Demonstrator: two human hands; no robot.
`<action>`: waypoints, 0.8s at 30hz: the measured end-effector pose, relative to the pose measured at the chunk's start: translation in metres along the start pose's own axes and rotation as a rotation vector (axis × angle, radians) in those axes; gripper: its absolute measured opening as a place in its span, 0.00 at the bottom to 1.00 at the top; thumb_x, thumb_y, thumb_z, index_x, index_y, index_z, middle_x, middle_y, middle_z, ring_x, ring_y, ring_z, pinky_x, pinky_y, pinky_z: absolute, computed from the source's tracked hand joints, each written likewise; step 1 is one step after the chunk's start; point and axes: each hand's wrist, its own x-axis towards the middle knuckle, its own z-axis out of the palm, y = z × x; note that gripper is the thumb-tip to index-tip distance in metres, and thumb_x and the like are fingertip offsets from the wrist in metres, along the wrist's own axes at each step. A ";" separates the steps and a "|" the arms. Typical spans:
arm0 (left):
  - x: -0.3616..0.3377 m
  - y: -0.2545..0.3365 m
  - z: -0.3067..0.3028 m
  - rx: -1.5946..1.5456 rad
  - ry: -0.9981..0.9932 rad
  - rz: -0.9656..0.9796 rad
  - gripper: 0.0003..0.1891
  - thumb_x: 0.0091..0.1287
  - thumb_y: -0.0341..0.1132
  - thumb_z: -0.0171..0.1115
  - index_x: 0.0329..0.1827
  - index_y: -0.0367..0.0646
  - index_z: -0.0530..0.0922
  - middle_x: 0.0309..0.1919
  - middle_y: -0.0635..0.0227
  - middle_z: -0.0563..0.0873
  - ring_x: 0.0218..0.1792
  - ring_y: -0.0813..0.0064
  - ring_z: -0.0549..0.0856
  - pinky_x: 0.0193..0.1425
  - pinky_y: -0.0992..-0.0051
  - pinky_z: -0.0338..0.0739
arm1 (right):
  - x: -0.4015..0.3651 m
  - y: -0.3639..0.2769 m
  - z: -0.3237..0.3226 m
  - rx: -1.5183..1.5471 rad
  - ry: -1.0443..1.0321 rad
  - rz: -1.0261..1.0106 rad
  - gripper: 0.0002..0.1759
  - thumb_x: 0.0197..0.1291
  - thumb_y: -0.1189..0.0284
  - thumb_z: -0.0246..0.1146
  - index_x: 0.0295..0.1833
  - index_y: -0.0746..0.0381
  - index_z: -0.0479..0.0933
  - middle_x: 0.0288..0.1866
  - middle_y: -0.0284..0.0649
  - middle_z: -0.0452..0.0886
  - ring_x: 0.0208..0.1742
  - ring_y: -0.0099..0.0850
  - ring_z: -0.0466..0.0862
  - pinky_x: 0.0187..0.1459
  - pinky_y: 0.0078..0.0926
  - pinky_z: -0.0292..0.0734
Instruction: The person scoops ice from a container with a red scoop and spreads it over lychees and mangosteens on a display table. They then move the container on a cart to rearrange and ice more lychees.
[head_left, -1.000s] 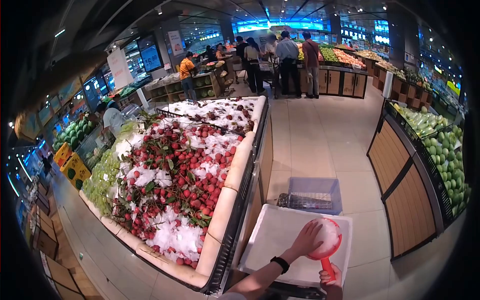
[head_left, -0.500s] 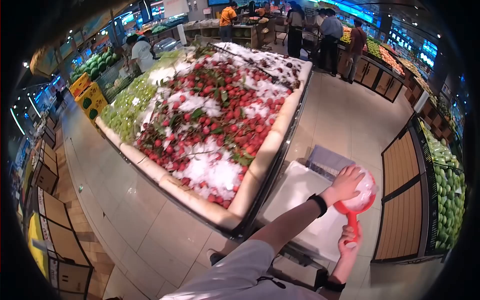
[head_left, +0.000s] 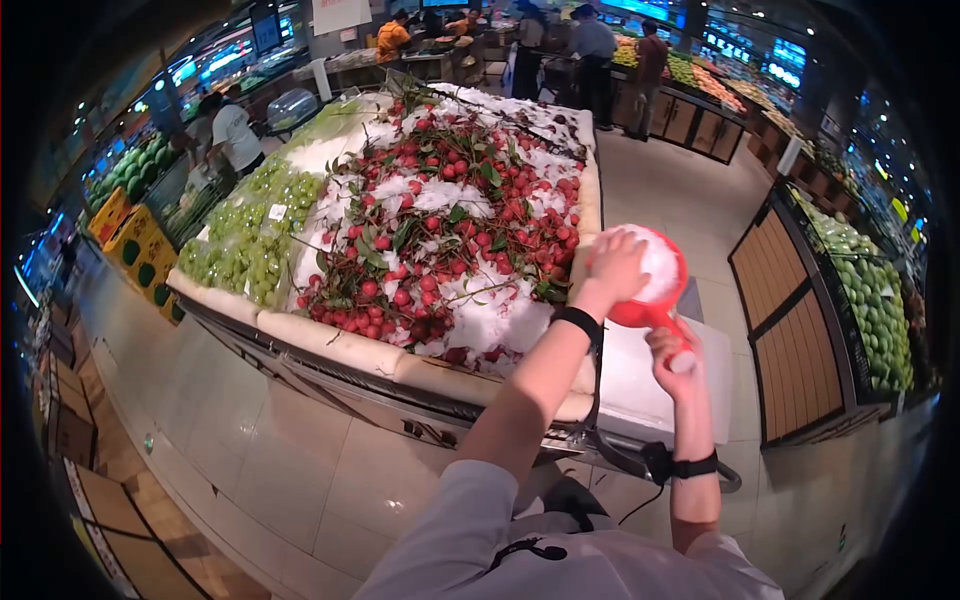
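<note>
Head view: the scoop has just moved across to the left. A moment ago the red plastic round-bowled scoop (head_left: 638,316) is out past the right side of the white rectangular box (head_left: 640,388); now it is at the right rim of the large display stand (head_left: 330,342), near the pale padded edging. This puts its load close to the fruit, with the white box nearer and lower. Whether the bowl touches the edging cannot be told.

The right hand (head_left: 670,358) has its fingers closed round the scoop's short handle. The left hand (head_left: 615,265) is unchanged in its role: its fingers are open and laid over the crushed white ice (head_left: 660,266) heaped in the bowl, gripping nothing that shows. The ice is in the scoop, under and beside that palm.

On the stand, red round lychees (head_left: 405,297) with green leaves and brown stems lie among patches of loose white ice (head_left: 497,318), the broadest at the near right. Bagged green grapes (head_left: 250,240) fill the left side. Right of the aisle is a wood-panelled stand (head_left: 790,325) with green oval produce (head_left: 868,318). At the far left, 1 person in a white top (head_left: 237,137) stands beside the displays, well apart from both hands.
</note>
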 end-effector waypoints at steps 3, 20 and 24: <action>-0.009 -0.055 -0.010 0.007 -0.102 -0.111 0.33 0.61 0.52 0.52 0.67 0.46 0.61 0.67 0.58 0.60 0.69 0.58 0.56 0.71 0.61 0.49 | 0.045 0.028 0.011 0.030 0.023 0.027 0.13 0.62 0.66 0.55 0.35 0.67 0.66 0.28 0.36 0.70 0.23 0.21 0.72 0.24 0.13 0.72; -0.099 -0.236 -0.087 0.051 -0.382 -0.019 0.29 0.62 0.44 0.53 0.64 0.38 0.63 0.65 0.52 0.62 0.69 0.56 0.57 0.71 0.65 0.53 | 0.243 -0.018 0.047 -0.854 0.323 -0.402 0.10 0.64 0.66 0.48 0.40 0.63 0.67 0.27 0.38 0.75 0.24 0.28 0.79 0.18 0.22 0.76; -0.094 -0.275 -0.099 0.075 -0.243 0.125 0.25 0.60 0.42 0.56 0.59 0.41 0.67 0.63 0.54 0.66 0.67 0.53 0.60 0.69 0.64 0.56 | 0.249 -0.018 0.067 -0.657 0.218 -0.365 0.08 0.64 0.69 0.48 0.39 0.63 0.67 0.28 0.37 0.75 0.25 0.27 0.79 0.22 0.21 0.79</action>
